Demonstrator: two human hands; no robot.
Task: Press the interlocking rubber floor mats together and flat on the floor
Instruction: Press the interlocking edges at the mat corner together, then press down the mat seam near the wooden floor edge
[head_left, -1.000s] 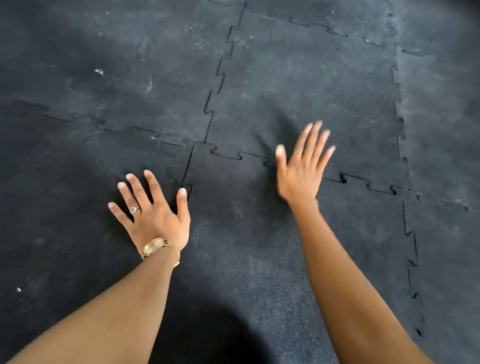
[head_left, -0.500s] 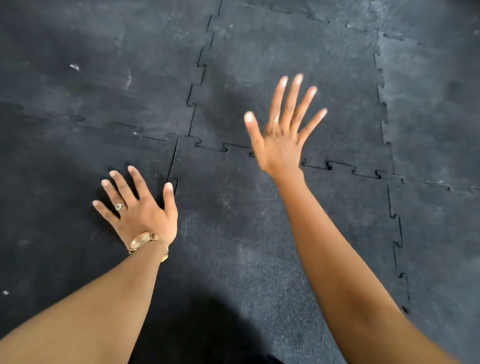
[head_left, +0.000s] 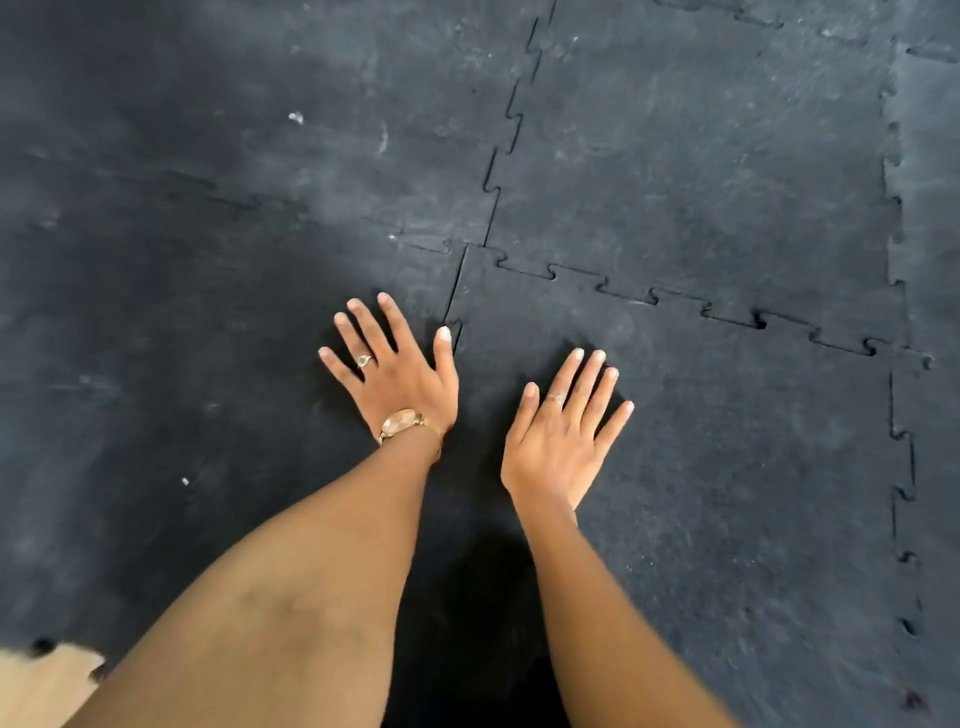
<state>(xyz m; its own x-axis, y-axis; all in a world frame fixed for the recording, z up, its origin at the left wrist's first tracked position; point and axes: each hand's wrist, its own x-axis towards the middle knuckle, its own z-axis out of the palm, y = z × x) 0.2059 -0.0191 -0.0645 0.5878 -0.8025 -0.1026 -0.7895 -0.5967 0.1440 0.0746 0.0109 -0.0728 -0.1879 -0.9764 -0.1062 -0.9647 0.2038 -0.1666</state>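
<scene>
The right hand, raised a moment ago, is now laid flat, fingers spread and holding nothing, on the near mat beside the splayed, empty left hand, so pressing of the seam is judged resumed.

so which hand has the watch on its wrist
The left hand, flat on the mat beside the seam; a gold watch sits on its wrist. The right hand's wrist is bare.

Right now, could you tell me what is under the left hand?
The left hand lies flat, fingers spread, on a black rubber mat, its thumb beside a seam. Whether the seam continues beneath the palm is hidden by the hand itself.
</scene>
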